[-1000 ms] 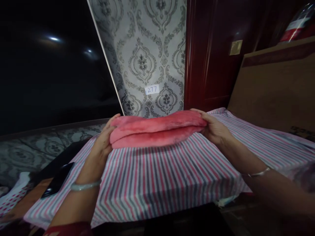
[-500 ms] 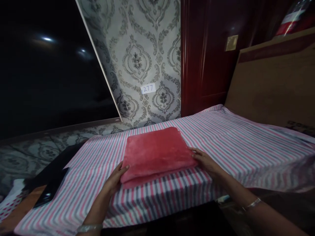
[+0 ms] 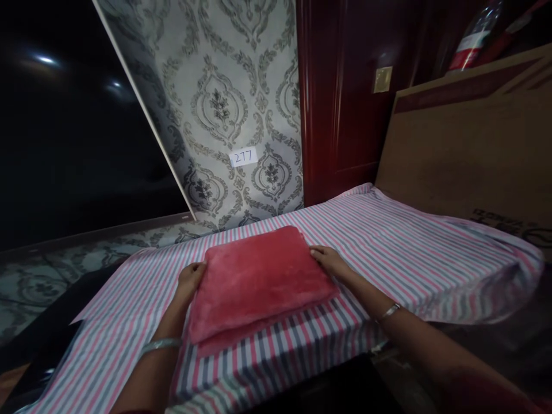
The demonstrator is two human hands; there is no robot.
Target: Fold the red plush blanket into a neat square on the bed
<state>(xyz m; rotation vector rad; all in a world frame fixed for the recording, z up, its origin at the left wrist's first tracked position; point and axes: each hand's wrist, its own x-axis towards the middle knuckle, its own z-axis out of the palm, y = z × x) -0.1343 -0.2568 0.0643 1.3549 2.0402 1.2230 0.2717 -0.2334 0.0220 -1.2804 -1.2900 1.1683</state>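
A folded red plush blanket (image 3: 259, 282) lies on a striped cloth (image 3: 388, 247), its layers showing along the front edge. At the blanket's left side, toward the back, my left hand (image 3: 192, 279) is closed on the edge with the thumb on top. My right hand (image 3: 330, 260) pinches the opposite side edge, its fingertips partly hidden by the fabric. Both hands sit a little behind the middle of the side edges. The blanket's near right corner reaches the front of the covered surface.
A large dark screen (image 3: 77, 126) stands at the left. Behind is patterned wallpaper with a paper label (image 3: 244, 156) reading 277. A cardboard box (image 3: 466, 144) stands at the right, with a plastic bottle (image 3: 474, 43) behind its top edge. The striped cloth hangs over the front edge.
Both hands have slid farther back along the blanket's sides and now grip its edges. The camera view has shifted right, so the scene sits farther left.
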